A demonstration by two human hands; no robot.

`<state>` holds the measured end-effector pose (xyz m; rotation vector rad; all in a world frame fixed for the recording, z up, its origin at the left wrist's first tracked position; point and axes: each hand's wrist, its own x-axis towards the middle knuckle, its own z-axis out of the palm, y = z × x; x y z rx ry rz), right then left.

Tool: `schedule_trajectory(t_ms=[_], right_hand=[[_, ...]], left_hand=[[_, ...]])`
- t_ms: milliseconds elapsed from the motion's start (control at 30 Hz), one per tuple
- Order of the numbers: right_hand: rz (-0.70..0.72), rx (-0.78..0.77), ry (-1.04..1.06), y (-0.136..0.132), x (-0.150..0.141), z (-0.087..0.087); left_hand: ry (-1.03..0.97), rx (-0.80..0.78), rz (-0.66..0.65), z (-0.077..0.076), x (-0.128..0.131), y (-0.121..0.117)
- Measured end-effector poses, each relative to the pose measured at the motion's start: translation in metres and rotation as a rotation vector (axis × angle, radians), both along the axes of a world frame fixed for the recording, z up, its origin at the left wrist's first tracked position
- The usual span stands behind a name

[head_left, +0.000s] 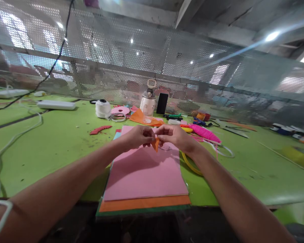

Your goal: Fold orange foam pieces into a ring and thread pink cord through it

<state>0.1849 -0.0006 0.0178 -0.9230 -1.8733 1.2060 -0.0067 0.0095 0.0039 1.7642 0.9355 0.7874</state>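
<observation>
Nearest: both forearms [55, 182], converging. Left hand [144, 136] and right hand [174, 137] together pinch small orange piece [155, 145] between them, probably gripped both sides for steadiness. Pink sheet [147, 179] lies beneath hands, apparently as working surface. Bottle [147, 104] beyond hands; no writing legible.

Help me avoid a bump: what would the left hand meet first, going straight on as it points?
Beyond the small orange piece it holds, the left hand would probably meet the right hand first; exact depth is unclear.
</observation>
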Motion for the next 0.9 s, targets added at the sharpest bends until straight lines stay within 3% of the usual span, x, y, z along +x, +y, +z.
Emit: schedule_trajectory(t_ms=[300, 500, 633, 900], right_hand=[[-0.065, -0.002, 0.106, 0.003, -0.003, -0.003], [-0.098, -0.065, 0.127, 0.001, -0.003, 0.0], [-0.105, 0.024, 0.077, -0.001, -0.002, 0.003], [-0.153, 0.155, 0.012, -0.001, -0.003, 0.002]], left_hand=[[-0.028, 0.01, -0.089, 0.001, 0.0, -0.003], [0.014, 0.045, 0.026, 0.002, 0.0, -0.005], [-0.015, 0.093, 0.023, 0.003, 0.001, -0.006], [0.071, 0.246, 0.187, 0.007, 0.004, -0.013]])
